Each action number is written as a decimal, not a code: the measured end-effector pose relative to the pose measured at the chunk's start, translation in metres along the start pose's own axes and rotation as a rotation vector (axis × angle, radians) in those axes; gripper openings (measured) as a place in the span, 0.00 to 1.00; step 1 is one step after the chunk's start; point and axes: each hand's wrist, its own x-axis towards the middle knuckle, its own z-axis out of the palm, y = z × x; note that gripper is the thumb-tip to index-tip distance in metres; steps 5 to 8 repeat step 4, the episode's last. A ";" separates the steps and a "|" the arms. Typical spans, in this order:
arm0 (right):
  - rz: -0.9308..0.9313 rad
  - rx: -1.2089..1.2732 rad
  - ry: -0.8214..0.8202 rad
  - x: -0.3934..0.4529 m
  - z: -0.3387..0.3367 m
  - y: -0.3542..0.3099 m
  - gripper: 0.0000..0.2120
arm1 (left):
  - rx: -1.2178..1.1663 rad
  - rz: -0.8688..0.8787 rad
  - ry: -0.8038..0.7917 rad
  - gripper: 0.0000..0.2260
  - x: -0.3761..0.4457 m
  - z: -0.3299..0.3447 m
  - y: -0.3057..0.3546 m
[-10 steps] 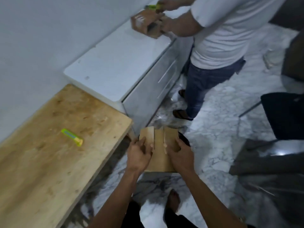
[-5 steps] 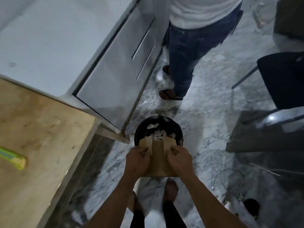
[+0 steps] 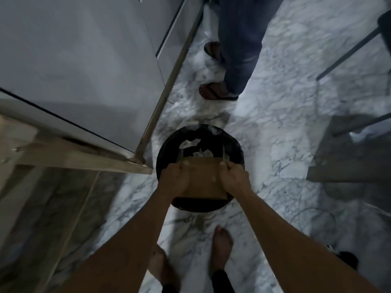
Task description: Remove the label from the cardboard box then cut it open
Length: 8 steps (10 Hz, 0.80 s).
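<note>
I hold a brown cardboard box over a round black bin on the floor. My left hand grips the box's left side and my right hand grips its right side. The box's open end faces away from me, its side flaps sticking out over the bin's mouth. White paper scraps lie inside the bin. The cutter is out of sight.
A white cabinet fills the upper left, with a wooden table edge below it. Another person's legs in jeans and sandals stand just beyond the bin. A dark chair is at the right. My bare feet stand on the marble floor.
The view has tilted further down and I have come closer to the bin. The box has moved from in front of the bin to directly over it, its open end turned toward the bin.
</note>
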 end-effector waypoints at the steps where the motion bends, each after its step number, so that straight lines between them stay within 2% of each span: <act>1: 0.004 -0.017 0.006 -0.003 -0.004 0.001 0.20 | 0.052 0.015 -0.033 0.22 -0.009 -0.003 0.001; 4: -0.090 -0.019 -0.048 -0.088 -0.068 -0.075 0.18 | 0.077 0.153 0.123 0.23 -0.095 -0.072 0.049; 8: -0.090 -0.019 -0.048 -0.088 -0.068 -0.075 0.18 | 0.077 0.153 0.123 0.23 -0.095 -0.072 0.049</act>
